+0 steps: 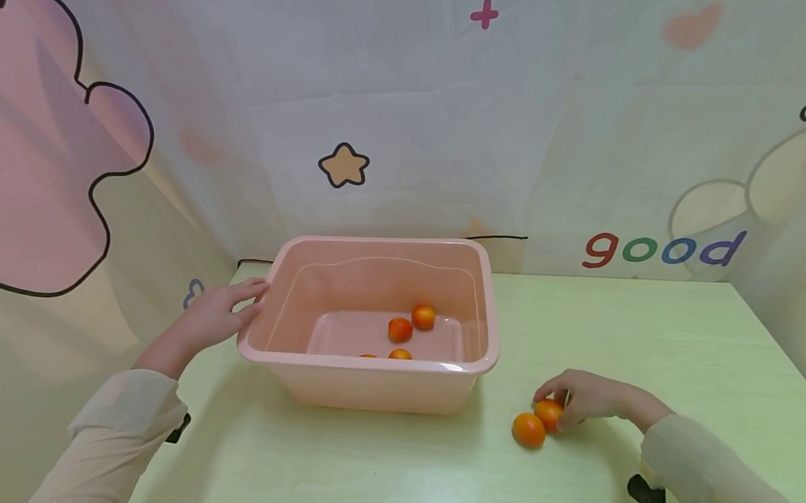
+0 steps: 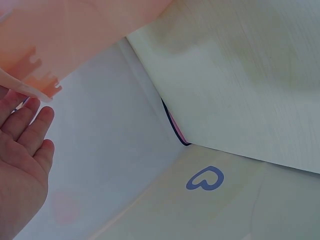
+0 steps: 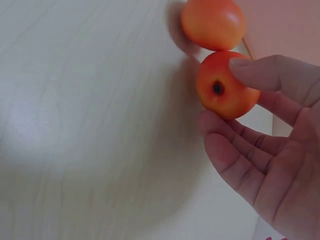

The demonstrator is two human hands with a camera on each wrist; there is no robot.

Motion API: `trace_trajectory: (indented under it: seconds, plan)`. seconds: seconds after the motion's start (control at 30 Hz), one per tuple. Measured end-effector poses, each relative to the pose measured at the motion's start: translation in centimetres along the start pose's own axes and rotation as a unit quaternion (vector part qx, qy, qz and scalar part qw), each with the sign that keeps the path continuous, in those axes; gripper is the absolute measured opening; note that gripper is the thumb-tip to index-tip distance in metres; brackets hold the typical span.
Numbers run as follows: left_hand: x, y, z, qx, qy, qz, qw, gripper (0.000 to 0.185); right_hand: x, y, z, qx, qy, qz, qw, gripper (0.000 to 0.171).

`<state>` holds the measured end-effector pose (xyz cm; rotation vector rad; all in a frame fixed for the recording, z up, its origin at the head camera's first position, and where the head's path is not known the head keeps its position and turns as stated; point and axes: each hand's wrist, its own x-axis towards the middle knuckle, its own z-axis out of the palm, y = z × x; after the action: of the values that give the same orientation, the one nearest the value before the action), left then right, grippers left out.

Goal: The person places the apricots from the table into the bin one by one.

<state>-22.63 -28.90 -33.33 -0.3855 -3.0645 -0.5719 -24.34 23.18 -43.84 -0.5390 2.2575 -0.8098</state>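
**Head view: hands at a pink tub, small orange fruits going in**

Head view, from left to right: the left hand (image 1: 222,313) rests with straight, relaxed fingers against the left rim of a pink plastic tub (image 1: 368,361), holding nothing. The left wrist view shows the same open palm (image 2: 22,165) just beside the tub's edge. The tub stands on a pale green table (image 1: 647,336). Inside it lie four small orange fruits (image 1: 400,330), two of them half hidden behind the near wall.

Right of the tub, on the table, lie two more. The right hand (image 1: 591,398) pinches one fruit (image 3: 225,85) between thumb and curled fingers, as the right wrist view shows; it seems still low at the table. The other loose fruit (image 1: 528,429) sits touching it, just left of the hand, ungripped.

Judging from this, the work looks well along: four fruits are in the tub and two remain outside, one already in the grasp.
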Motion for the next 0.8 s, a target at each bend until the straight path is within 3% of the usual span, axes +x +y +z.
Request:
trace_trajectory:
  seconds: [0.4,0.8]
  plan:
    - [-0.1,0.1,-0.1,0.0,0.001,-0.001,1.0,0.046,-0.4,-1.3,-2.9,-0.011,0.012,-0.021,1.0,0.043]
    - [-0.1,0.0,0.0,0.006,0.004,-0.002,1.0,0.046,-1.4,-4.2,-5.7,-0.022,0.021,-0.021,0.999,0.041]
